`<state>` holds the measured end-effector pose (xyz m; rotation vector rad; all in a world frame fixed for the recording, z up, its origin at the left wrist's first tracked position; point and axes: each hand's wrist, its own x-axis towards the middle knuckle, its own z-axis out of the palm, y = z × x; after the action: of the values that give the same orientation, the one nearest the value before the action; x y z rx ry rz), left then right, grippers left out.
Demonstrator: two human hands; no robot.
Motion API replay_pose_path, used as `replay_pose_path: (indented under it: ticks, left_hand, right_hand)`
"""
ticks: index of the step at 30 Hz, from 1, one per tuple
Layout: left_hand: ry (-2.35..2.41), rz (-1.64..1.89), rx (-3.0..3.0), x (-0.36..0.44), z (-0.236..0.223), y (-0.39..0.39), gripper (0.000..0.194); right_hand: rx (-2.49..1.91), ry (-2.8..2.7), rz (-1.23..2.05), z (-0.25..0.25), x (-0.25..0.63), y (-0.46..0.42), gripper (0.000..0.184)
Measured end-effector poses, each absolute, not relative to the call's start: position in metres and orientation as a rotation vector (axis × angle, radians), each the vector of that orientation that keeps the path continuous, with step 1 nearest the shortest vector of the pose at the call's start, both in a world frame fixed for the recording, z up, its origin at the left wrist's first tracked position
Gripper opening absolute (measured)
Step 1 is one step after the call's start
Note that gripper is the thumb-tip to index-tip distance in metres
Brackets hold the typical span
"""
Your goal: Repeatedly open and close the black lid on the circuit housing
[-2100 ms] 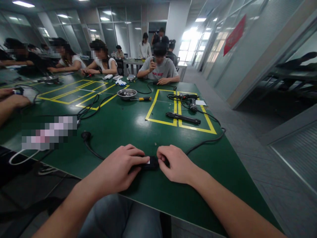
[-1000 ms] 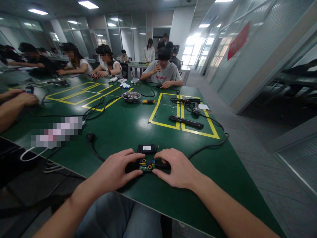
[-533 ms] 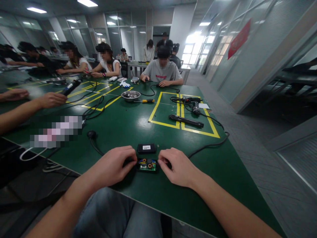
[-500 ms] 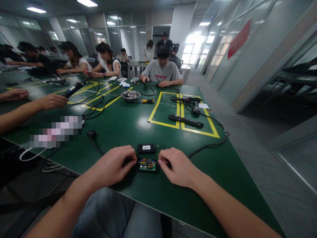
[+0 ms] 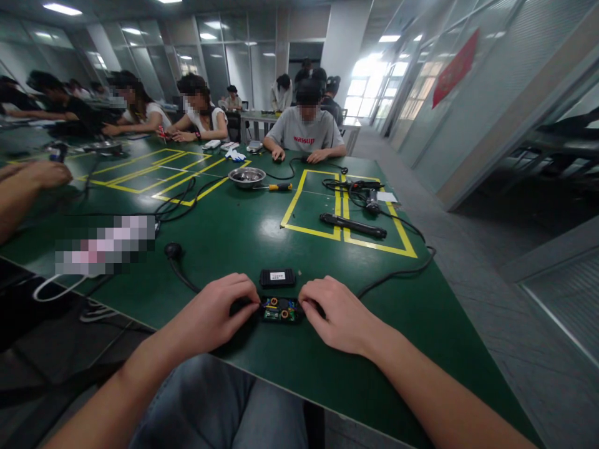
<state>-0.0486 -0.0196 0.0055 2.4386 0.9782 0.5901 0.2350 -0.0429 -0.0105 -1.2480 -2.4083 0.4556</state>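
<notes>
A small opened black device [image 5: 281, 310] lies on the green table [image 5: 243, 231] near its front edge, its green circuit board with copper coils facing up. My left hand [image 5: 219, 312] pinches its left end with curled fingers. My right hand [image 5: 334, 312] pinches its right end the same way. The removed black cover [image 5: 277, 277] with a white label lies flat just behind the device, apart from both hands. A black cable [image 5: 397, 272] runs off to the right from under my right hand.
Yellow tape boxes hold a long black tool [image 5: 353, 225] and a corded driver [image 5: 369, 198]. A metal bowl [image 5: 246, 176] and a yellow-handled screwdriver [image 5: 276, 186] lie beyond. A black plug and cord [image 5: 174, 252] lie at left. Several people sit round the far side.
The closed black case has come apart: its cover now lies behind, the circuit board is exposed. My hands shifted from over the case to pinching its two ends. A neighbour's hand at left drew back.
</notes>
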Motion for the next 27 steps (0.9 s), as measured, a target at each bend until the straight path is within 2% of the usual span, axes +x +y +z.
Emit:
replay_pose_path:
  ticks: [12, 17, 22, 27]
  left_hand:
    - [0.997, 0.403, 2.545, -0.048, 0.017, -0.011, 0.015]
    - [1.093, 0.595, 2.564, -0.027, 0.021, 0.011, 0.025]
    - [1.101, 0.429, 2.58, -0.011, 0.009, 0.021, 0.033]
    - [1.007, 0.657, 2.493, -0.031, 0.011, -0.004, 0.036]
  right_hand:
    - [-1.225, -2.418, 0.397, -0.009, 0.234, -0.045, 0.015]
    - [-1.193, -2.413, 0.37, -0.012, 0.234, -0.043, 0.016]
    - [-1.253, -2.417, 0.384, -0.01, 0.234, -0.042, 0.021]
    - [-1.354, -2.466, 0.337, -0.005, 0.232, -0.043, 0.024]
